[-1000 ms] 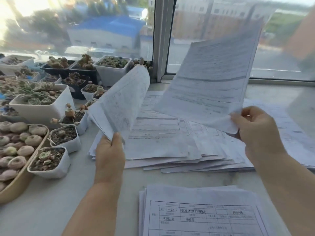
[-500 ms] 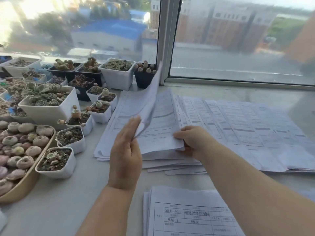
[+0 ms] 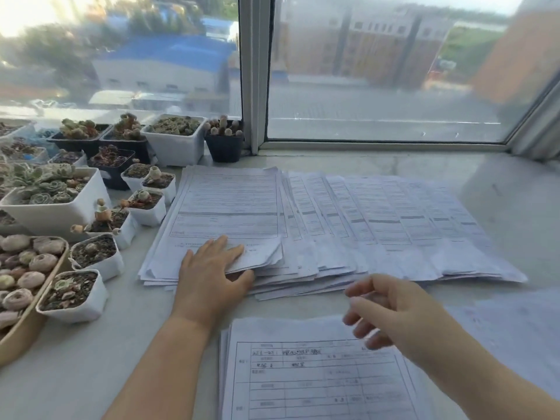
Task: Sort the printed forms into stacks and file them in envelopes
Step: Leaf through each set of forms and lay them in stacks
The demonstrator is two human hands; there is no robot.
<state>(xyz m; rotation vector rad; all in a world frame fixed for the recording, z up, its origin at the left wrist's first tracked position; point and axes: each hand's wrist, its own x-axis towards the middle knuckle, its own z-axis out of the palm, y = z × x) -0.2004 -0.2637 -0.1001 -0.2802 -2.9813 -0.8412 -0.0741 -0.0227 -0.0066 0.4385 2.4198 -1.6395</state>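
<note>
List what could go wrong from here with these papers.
1. The left hand rests flat on the curled near corner of the top form; pressing may crease it.
2. The fanned forms overlap loosely, so the right hand hovering nearby could scatter them.
3. The small pots crowd the pile's left edge; soil might spill.

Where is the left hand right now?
In the head view, the left hand rests on the near edge of the left stack of forms, right of the white succulent pots.
</note>
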